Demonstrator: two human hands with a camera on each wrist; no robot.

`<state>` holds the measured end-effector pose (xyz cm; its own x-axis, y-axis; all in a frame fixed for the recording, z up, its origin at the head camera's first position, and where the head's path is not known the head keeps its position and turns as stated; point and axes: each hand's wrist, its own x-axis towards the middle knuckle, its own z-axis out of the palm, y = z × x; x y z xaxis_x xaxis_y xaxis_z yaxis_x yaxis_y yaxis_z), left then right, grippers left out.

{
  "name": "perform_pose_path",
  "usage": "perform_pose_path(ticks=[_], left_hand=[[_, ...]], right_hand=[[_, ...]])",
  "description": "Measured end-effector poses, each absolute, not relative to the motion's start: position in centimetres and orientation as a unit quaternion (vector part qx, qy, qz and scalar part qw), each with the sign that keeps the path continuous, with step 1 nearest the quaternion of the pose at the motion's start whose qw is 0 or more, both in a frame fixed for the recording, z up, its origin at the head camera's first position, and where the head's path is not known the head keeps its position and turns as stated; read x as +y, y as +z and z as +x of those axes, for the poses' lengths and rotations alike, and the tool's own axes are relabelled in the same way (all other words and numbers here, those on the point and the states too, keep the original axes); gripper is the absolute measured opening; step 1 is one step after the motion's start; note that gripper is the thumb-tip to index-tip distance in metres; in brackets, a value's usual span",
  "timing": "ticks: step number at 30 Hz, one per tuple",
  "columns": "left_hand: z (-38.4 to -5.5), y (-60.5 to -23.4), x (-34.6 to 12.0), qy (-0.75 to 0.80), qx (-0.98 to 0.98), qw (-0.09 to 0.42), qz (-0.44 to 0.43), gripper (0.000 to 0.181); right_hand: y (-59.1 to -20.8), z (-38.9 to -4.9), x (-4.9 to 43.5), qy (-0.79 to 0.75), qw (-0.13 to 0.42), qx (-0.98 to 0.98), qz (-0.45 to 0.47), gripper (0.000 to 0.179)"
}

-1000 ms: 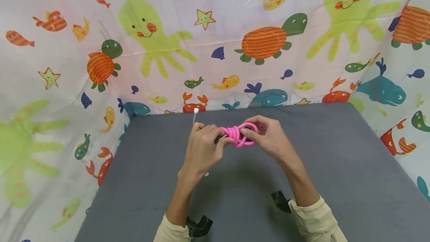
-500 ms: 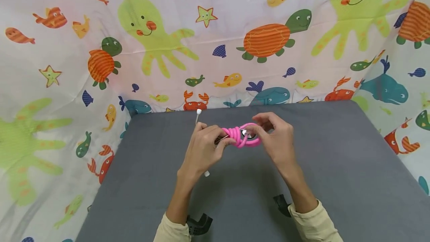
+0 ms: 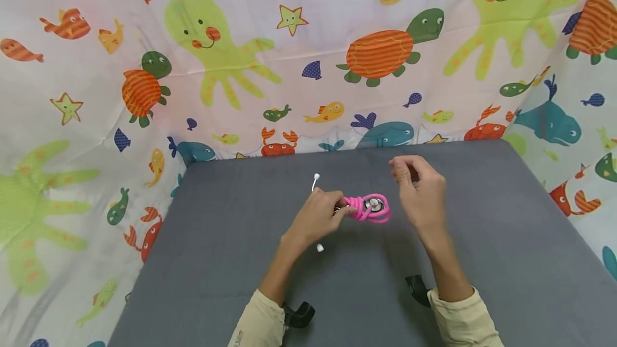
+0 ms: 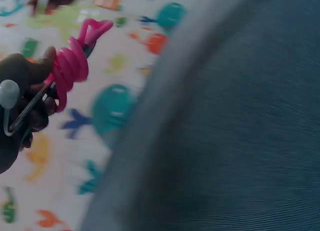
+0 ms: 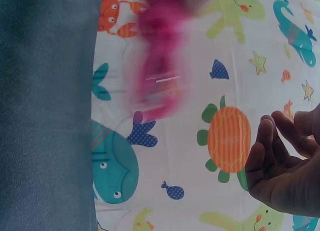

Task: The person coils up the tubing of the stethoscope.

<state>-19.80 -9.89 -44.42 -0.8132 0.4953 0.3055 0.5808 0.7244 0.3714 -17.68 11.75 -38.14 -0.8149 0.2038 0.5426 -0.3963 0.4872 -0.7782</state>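
Note:
A stethoscope (image 3: 358, 209) with pink tubing wound in coils hangs above the table, and my left hand (image 3: 314, 217) grips it by the metal ear tubes beside the coils. One white ear tip (image 3: 316, 176) sticks out above that hand, while another ear tip (image 3: 320, 248) shows below it. The silver chest piece (image 3: 374, 205) sits inside the tubing loop at the right end. In the left wrist view, the coils (image 4: 71, 66) rise past the fingertips. My right hand (image 3: 422, 191) is apart to the right, fingers loosely curled around nothing; the right wrist view shows the stethoscope blurred.
A grey cloth covers the table (image 3: 217, 261). Behind it and along both sides hangs a white curtain (image 3: 308, 90) printed with sea animals. Black wrist-camera mounts (image 3: 299, 315) sit at both sleeves.
The right hand has let go of the stethoscope's chest-piece end and moved away to the right. The left hand has shifted right and slightly down with the stethoscope, uncovering the chest piece.

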Motion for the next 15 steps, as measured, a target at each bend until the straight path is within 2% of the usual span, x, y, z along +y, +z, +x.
perform_pose_path(ticks=[4, 7, 15], left_hand=[[-20.9, -48.4, -9.1, -0.225, -0.930, 0.015, -0.291, 0.030], [-20.9, -50.5, -9.0, -0.228, -0.932, -0.013, -0.282, 0.028], [-20.4, -50.5, -9.2, -0.206, -0.932, 0.025, -0.296, 0.023]], right_hand=[[-38.4, -17.4, 11.8, 0.500, 0.275, -0.820, 0.046, 0.023], [-38.6, -17.2, 11.7, 0.495, 0.255, -0.830, 0.034, 0.024], [-38.6, -17.6, 11.9, 0.488, 0.239, -0.839, 0.039, 0.026]])
